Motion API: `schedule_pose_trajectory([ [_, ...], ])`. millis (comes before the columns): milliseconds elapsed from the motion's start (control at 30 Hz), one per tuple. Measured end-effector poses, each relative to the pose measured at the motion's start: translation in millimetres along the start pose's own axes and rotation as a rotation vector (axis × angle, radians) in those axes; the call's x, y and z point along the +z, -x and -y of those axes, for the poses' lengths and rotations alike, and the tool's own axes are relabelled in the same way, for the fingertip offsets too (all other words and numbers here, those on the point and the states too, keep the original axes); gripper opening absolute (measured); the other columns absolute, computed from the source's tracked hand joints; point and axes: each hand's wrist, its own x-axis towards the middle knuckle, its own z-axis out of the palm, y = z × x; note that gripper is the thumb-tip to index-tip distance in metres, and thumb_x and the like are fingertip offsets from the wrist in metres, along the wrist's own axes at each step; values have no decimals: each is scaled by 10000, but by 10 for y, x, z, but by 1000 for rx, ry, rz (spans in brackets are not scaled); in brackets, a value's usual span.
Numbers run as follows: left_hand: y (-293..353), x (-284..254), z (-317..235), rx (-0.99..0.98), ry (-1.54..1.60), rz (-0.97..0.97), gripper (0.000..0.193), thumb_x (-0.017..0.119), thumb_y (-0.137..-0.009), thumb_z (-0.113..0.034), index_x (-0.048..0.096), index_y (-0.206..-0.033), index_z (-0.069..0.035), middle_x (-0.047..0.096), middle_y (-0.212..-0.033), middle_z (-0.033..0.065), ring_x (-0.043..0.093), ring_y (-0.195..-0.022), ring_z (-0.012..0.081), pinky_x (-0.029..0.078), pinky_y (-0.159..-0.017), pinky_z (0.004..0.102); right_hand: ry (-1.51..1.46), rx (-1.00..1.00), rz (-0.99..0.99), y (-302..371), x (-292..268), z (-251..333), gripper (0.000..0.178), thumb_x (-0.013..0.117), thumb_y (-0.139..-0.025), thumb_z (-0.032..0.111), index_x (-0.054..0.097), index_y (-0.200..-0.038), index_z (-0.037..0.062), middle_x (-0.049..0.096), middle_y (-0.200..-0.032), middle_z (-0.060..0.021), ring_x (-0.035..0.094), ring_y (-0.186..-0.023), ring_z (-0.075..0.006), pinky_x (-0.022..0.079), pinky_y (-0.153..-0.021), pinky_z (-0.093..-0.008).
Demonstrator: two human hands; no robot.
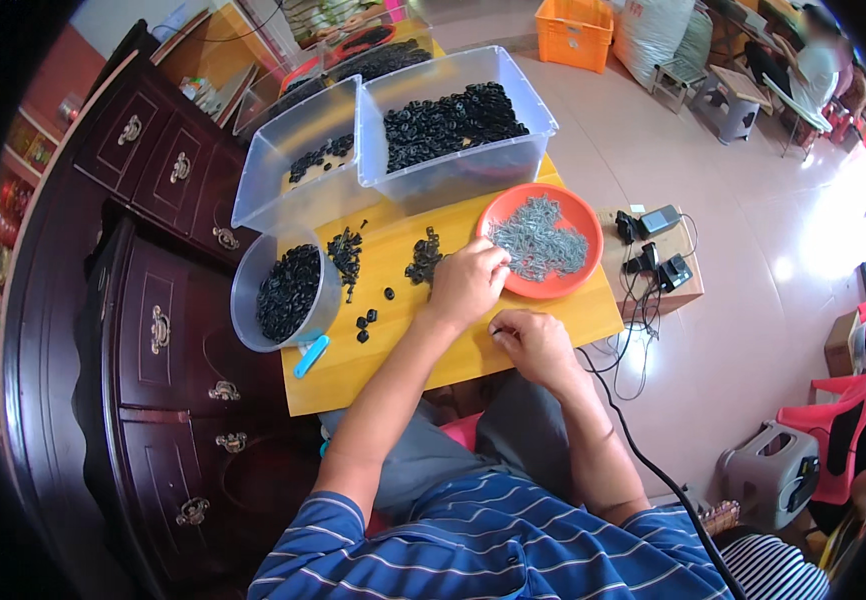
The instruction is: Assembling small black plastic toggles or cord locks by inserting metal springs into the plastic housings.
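My left hand [468, 285] is at the near-left rim of the orange-red plate [594, 240], its fingertips pinched together. What they hold, if anything, is hidden. Many thin silvery metal pins [541, 240] lie heaped in the plate. Just below it, over the table, my right hand [541, 348] has thumb and fingers closed on a small dark piece [495, 331] whose kind I cannot make out. Left of my left hand, a pile of small black parts [423, 256] rests on the yellow wooden table [393, 355], with a few loose black pieces [365, 323] nearer me.
A round clear tub [334, 297] of black parts stands at the table's left, beside a blue-handled tool [312, 356]. Two clear bins [543, 135] [253, 205] stand at the back. Chargers and cables [660, 222] lie on a box at right; a dark cabinet [143, 400] stands left.
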Motion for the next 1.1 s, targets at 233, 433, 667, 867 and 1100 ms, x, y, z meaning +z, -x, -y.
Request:
schedule_pose_trajectory([
  [233,-326,211,33,77,-223,257,80,726,-846,-171,741,-908,-123,695,-953,86,697,-866,323,569,-754,456,64,-42,34,9,16,37,167,646,-899,207,764,-988,130,731,-867,-181,710,-818,-399,567,-768,-510],
  [433,-338,220,36,68,-140,266,78,711,-858,-186,715,-857,-108,693,-897,94,692,-829,336,560,-736,459,30,-70,-109,-5,31,45,196,641,-905,195,762,-1037,114,732,-881,-187,711,-813,-403,569,-756,-512],
  [667,-268,250,114,-5,16,155,110,709,-883,-193,719,-881,-83,707,-884,119,696,-827,338,554,-741,441,-57,17,-240,-24,-22,107,173,676,-912,149,695,-1053,50,704,-753,-146,722,-704,-311,567,-669,-410],
  [867,-254,267,173,-30,185,102,90,682,-886,-158,701,-890,-70,719,-892,111,698,-838,342,560,-747,445,-91,-22,-286,-50,-61,69,158,695,-910,147,717,-1024,40,702,-760,-138,709,-668,-285,557,-650,-382],
  [1100,-274,255,159,-44,179,100,108,655,-908,-155,654,-897,-47,715,-898,135,693,-858,361,554,-767,457,-48,-74,-312,-52,-49,54,155,689,-913,135,743,-1025,41,730,-865,-153,716,-700,-277,564,-678,-372],
])
